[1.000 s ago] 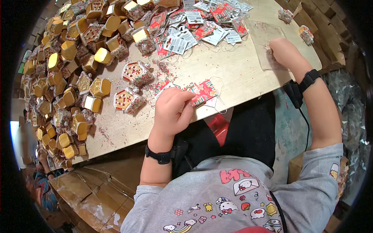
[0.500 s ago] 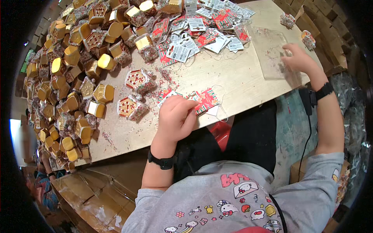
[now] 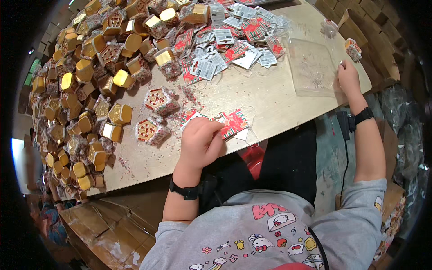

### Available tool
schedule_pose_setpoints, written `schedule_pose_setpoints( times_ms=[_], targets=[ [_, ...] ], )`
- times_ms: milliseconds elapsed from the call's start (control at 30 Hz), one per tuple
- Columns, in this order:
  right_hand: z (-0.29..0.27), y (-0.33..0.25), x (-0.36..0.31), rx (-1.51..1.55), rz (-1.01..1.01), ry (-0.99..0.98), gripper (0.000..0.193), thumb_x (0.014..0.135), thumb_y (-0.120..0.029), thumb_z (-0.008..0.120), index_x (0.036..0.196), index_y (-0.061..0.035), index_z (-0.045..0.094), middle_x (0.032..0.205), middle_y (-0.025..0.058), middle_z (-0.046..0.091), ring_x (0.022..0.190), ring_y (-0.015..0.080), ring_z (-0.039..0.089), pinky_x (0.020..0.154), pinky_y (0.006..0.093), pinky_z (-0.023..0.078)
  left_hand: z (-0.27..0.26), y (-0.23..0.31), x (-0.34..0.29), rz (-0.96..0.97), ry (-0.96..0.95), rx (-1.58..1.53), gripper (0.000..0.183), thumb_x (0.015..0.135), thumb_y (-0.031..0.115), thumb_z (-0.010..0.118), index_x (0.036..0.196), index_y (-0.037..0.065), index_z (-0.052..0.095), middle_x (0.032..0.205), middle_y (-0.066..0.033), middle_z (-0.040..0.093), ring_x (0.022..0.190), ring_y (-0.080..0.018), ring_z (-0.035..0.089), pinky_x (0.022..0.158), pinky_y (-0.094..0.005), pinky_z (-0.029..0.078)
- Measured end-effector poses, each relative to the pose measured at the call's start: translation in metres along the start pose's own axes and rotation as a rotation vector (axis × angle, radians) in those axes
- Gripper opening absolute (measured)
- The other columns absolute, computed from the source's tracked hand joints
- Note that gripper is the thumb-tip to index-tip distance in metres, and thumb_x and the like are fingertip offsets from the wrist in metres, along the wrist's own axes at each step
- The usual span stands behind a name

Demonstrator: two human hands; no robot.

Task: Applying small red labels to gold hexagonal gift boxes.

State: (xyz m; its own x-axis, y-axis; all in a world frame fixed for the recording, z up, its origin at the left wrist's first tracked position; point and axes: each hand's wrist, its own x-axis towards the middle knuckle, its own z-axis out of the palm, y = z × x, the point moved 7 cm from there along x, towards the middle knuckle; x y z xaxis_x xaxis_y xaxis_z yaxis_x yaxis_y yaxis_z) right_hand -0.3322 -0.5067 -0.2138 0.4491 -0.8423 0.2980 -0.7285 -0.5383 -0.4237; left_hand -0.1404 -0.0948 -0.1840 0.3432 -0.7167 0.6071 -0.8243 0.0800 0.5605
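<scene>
Near the front edge of the table, my left hand [image 3: 200,141] is closed, with thumb and index finger pinching red printed card tags [image 3: 235,124]. A white string loop hangs from the tags, and another card [image 3: 192,118] shows behind the knuckles. My right hand [image 3: 349,78] is closed at the right side of a shallow clear plastic tray [image 3: 300,93]. Its fingertips are pressed together; what they hold, if anything, is too small to make out. Glittery bits lie in the tray. Left of my left hand sit two sprinkle-coated house ornaments [image 3: 160,101] with red-and-white decorated fronts.
A large heap of similar house ornaments [image 3: 84,70] with gold bases covers the table's left side. Beyond my hands lies a pile of red and white tags [image 3: 234,49] with strings. Two loose ornaments [image 3: 353,49] sit at the far right edge. Cardboard boxes [image 3: 119,213] stand below.
My right hand has moved from over the clear tray to its right side, and its fingers have closed together. My left hand keeps its hold on the tags.
</scene>
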Motion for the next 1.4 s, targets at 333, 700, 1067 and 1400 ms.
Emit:
schedule_pose_setpoints(
  times_ms=[333,700,1067,1400],
  targets=[
    [0.014,0.005,-0.008,0.640,0.271,-0.054,0.014,0.088,-0.013,0.045,0.091,-0.0011,0.051,0.074,0.0066,0.057,0.055,0.0119,0.052,0.050,0.0260,0.043,-0.002,-0.001,-0.004,-0.063,0.010,-0.015,0.015,0.063,-0.002,0.057,0.078,0.002,0.059,0.063,-0.0103,0.053,0.058,-0.0262,0.052,0.053,-0.0336,0.041],
    [-0.010,-0.032,-0.014,-0.004,-0.109,0.145,0.027,0.079,-0.014,0.050,0.100,0.0013,0.055,0.084,0.0176,0.060,0.080,0.0293,0.058,0.072,0.0362,0.046,0.000,-0.003,-0.003,-0.095,-0.029,-0.012,0.015,0.064,-0.002,0.057,0.079,0.002,0.059,0.064,-0.0105,0.054,0.059,-0.0261,0.053,0.054,-0.0337,0.042],
    [0.024,-0.102,-0.027,-0.210,-0.268,-0.790,0.020,0.063,-0.010,0.065,0.080,0.0000,0.061,0.075,0.0127,0.062,0.068,0.0245,0.059,0.061,0.0320,0.048,-0.001,-0.003,-0.003,-0.085,-0.012,-0.002,0.015,0.065,-0.002,0.057,0.079,0.002,0.059,0.065,-0.0104,0.054,0.061,-0.0260,0.053,0.055,-0.0333,0.042],
    [0.028,-0.105,-0.024,-0.313,-0.339,-0.764,0.021,0.060,-0.005,0.064,0.080,0.0006,0.060,0.076,0.0123,0.062,0.069,0.0242,0.059,0.060,0.0315,0.047,0.000,-0.002,-0.004,-0.054,-0.013,-0.017,0.015,0.065,-0.001,0.057,0.079,0.002,0.059,0.064,-0.0105,0.053,0.060,-0.0263,0.053,0.055,-0.0337,0.042]
  ],
)
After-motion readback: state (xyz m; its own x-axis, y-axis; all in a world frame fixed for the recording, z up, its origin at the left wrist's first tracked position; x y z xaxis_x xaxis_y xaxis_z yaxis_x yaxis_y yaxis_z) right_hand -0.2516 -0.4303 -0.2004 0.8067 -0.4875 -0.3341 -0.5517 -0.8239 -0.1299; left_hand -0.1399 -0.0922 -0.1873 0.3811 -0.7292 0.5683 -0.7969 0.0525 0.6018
